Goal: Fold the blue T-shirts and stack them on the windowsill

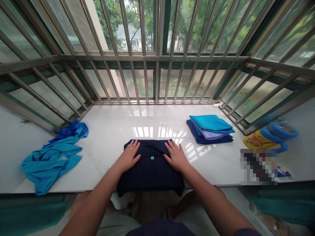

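Observation:
A dark navy garment (151, 173) lies flattened on the white sill in front of me, its near end hanging over the front edge. Near its middle is a small teal label. My left hand (130, 156) rests on its far left part, fingers stretched out and pointing away from me. On the far right part my right hand (175, 156) lies flat with its fingers spread. Neither hand grips the cloth. To the right stands a stack of folded clothes (211, 129), turquoise on top, lilac between, navy below.
Crumpled turquoise cloth (52, 164) and royal-blue cloth (76, 129) lie at the left. At the right are a yellow-and-blue bottle (268, 136) and a blurred-out patch (259, 167). Metal bars (157, 59) and windows enclose the white sill (105, 127).

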Demonstrator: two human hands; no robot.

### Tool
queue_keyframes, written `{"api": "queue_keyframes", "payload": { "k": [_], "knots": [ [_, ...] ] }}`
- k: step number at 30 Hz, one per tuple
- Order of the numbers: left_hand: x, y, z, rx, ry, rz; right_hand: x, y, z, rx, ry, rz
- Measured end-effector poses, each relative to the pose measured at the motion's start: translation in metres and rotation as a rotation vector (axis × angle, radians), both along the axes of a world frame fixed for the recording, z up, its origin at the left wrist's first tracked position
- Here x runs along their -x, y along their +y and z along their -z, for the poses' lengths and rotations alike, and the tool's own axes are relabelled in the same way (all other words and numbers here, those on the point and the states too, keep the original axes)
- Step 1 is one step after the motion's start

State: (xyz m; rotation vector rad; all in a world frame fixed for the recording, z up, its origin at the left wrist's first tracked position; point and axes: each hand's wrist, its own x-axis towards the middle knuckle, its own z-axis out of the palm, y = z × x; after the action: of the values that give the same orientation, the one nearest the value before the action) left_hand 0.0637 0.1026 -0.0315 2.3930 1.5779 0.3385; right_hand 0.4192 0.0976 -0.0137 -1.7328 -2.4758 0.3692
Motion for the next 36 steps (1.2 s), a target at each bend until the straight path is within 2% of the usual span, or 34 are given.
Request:
{"api": "queue_keyframes", "payload": {
  "k": [2, 4, 6, 8, 11, 16, 21, 25, 29, 36],
  "knots": [
    [-0.004, 0.017, -0.01, -0.016, -0.007, -0.084, 0.003, 0.014, -0.008, -0.022, -0.007, 0.012],
    [-0.009, 0.022, -0.02, -0.088, -0.001, -0.25, 0.007, 0.018, -0.016, -0.075, 0.001, 0.067],
    [-0.015, 0.016, -0.026, -0.12, 0.004, -0.42, 0.01, 0.013, -0.023, -0.109, 0.007, 0.18],
    [-0.022, 0.006, -0.028, -0.03, -0.024, -0.511, 0.015, 0.004, -0.027, -0.078, -0.006, 0.291],
    [-0.028, -0.003, -0.027, 0.152, -0.16, -0.518, 0.02, -0.005, -0.029, 0.032, -0.002, 0.363],
    [-0.018, 0.002, -0.029, 0.157, -0.435, -0.528, 0.023, -0.005, -0.03, 0.095, 0.232, 0.417],
    [-0.004, -0.002, -0.032, 0.225, -0.312, -0.482, 0.018, -0.008, -0.026, 0.116, 0.196, 0.384],
    [-0.005, -0.008, -0.03, 0.229, -0.28, -0.478, 0.013, -0.01, -0.023, 0.099, 0.216, 0.326],
    [-0.004, -0.011, -0.029, 0.222, -0.267, -0.498, 0.005, -0.007, -0.021, 0.052, 0.228, 0.338],
    [0.001, -0.019, -0.027, 0.2, -0.25, -0.486, -0.023, -0.004, -0.015, -0.057, 0.007, 0.315]
  ]
}}
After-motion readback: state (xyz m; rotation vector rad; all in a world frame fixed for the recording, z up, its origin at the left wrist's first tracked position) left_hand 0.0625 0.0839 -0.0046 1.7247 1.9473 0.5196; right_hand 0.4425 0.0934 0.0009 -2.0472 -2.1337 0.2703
